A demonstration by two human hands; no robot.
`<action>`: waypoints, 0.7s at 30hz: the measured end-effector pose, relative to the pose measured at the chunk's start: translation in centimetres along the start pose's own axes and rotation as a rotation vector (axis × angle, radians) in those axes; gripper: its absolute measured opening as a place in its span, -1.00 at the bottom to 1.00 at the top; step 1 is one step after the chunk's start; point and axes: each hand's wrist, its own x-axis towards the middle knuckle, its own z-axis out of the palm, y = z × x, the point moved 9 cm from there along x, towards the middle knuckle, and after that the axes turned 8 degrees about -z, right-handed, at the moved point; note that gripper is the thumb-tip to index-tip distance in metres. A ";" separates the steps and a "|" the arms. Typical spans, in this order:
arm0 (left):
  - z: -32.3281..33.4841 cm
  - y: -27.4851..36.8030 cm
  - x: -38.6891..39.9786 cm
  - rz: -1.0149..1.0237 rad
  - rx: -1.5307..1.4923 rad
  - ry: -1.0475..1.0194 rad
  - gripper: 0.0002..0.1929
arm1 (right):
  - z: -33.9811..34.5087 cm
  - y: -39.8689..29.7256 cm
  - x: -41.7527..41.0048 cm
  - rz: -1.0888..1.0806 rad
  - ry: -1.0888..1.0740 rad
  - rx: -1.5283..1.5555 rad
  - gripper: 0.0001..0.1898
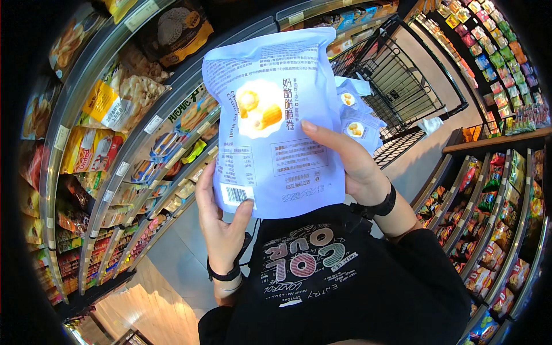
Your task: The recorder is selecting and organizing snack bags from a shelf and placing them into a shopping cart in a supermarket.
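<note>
Both hands hold up a large pale lilac snack pouch point(276, 129), its printed side towards me, with a picture of crunchy rolls, a printed table and a barcode. My left hand point(226, 224) grips the lower left corner, the thumb on the barcode. My right hand point(345, 159) holds the right edge, with the thumb lying on the front. Both wrists wear black bands. Behind the pouch's right edge, several similar lilac packs point(355, 125) show beside a black wire shopping cart point(401, 86); the pouch partly hides them.
Shelves of bagged snacks point(123, 97) curve along the left. Lower at the right stands a rack of sloped bins point(483, 215) holding small packets. A wall display of colourful packs point(500, 47) fills the upper right. A white crumpled item point(430, 125) hangs at the cart's edge.
</note>
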 end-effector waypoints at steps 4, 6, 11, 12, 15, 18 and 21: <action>-2.1 -1.2 0.3 -0.027 0.015 -0.006 -0.24 | 1.0 1.6 1.3 -0.011 0.006 0.027 -0.49; -2.9 -1.8 0.6 -0.040 0.025 -0.020 -0.25 | 1.2 2.5 1.9 -0.008 0.028 0.038 -0.50; -4.7 -3.2 1.8 -0.058 0.023 -0.075 -0.25 | 1.7 4.2 2.8 -0.005 0.107 0.045 -0.51; -4.9 -3.4 2.1 -0.061 0.022 -0.091 -0.25 | 1.7 4.4 2.8 -0.008 0.119 0.050 -0.50; -5.3 -3.9 2.5 -0.098 0.116 -0.115 -0.27 | 1.7 4.7 2.9 -0.021 0.137 0.040 -0.49; -5.2 -3.4 2.5 -0.036 0.087 -0.097 -0.27 | 1.8 4.6 2.9 -0.030 0.144 0.012 -0.48; -5.0 -3.9 2.4 -0.032 0.118 -0.094 -0.27 | 1.8 4.5 3.1 -0.034 0.156 0.001 -0.47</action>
